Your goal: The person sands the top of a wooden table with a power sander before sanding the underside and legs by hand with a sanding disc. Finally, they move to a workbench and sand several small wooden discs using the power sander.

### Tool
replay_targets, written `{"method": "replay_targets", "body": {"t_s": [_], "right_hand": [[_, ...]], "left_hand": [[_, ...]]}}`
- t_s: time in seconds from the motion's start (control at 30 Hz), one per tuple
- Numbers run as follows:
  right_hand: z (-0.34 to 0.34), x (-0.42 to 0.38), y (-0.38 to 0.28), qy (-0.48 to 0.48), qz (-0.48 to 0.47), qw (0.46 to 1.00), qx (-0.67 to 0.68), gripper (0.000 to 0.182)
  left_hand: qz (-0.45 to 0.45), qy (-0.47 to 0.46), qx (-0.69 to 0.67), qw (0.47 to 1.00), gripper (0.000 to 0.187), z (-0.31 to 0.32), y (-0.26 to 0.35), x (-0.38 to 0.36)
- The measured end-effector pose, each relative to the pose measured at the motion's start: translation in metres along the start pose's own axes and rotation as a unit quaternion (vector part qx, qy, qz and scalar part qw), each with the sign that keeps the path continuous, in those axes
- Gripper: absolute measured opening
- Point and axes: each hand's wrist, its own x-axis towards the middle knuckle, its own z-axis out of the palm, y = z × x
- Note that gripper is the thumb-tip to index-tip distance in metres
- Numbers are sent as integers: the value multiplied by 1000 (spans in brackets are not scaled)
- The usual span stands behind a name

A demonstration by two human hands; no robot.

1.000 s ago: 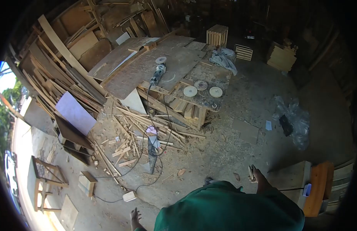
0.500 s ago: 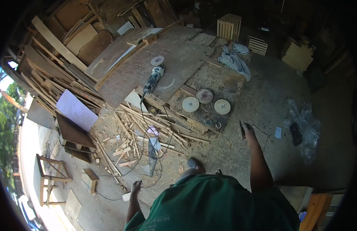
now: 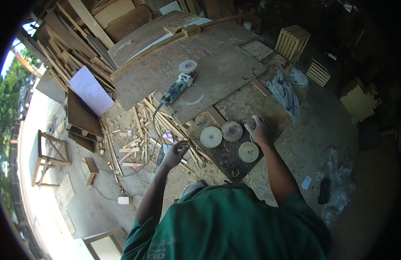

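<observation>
Bench: a broad, scuffed wooden top (image 3: 226, 56), on which the grinder (image 3: 178, 89) is laid on its side of the bench nearest the scrap pile, with a round pad (image 3: 188, 66) seen at its head.
Curved mark: left pale on the top, just right of the grinder.
Long strip (image 3: 144, 51): set across the top, beyond the grinder.
Block (image 3: 191, 30): rested at that strip, beyond the grinder.
Dark board (image 3: 222, 158): placed nearer and right of the grinder.
Discs (image 3: 211, 137): three, laid flat and grouped on the dark board.
Short piece (image 3: 216, 117): laid between the discs and the grinder.
Stick (image 3: 260, 86): laid well right of the grinder.
Cloth (image 3: 283, 93): crumpled, farther right than the stick.
</observation>
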Motion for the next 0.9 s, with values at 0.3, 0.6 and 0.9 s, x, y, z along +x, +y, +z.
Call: {"method": "replay_targets", "body": {"t_s": [0.3,0.6,0.9], "right_hand": [[38,59,-16,-270,-78,954,101,43],[27,80,-52,-293,-159,892,305,18],[70,-102,-239,-512,-283,770,256,29]], "left_hand": [[-147,78,-51,985,47,56,37,-63],[-230,161,-118,953,51,82,59,-145],[-198,364,-287,864,41,73,49,-200]]}}
